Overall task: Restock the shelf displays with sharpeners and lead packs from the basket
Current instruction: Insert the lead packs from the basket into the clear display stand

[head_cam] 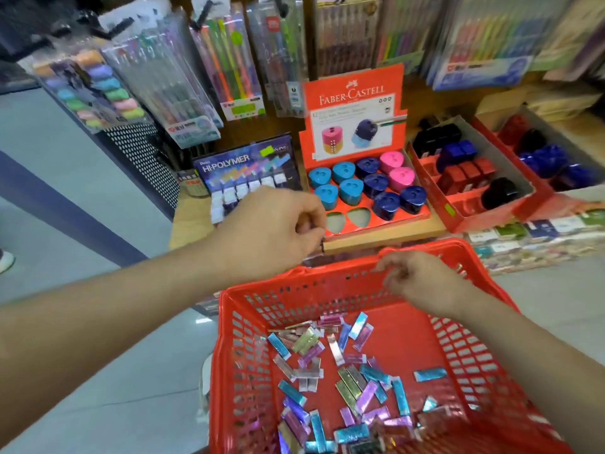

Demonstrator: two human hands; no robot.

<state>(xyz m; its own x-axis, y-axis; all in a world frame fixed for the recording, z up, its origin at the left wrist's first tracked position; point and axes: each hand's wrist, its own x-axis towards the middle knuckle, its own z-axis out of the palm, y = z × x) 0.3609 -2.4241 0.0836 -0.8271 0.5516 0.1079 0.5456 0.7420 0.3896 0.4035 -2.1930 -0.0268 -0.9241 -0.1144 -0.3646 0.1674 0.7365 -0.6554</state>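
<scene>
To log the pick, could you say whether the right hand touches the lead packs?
Apart: head view shows right hand near the basket far rim, bare floor between it and lead packs.

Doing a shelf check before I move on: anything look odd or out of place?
Two front-left slots in the red sharpener tray sit empty while the rest hold sharpeners. The lead packs lie loose and jumbled on the basket floor, not stacked. Nothing looks damaged.
</scene>
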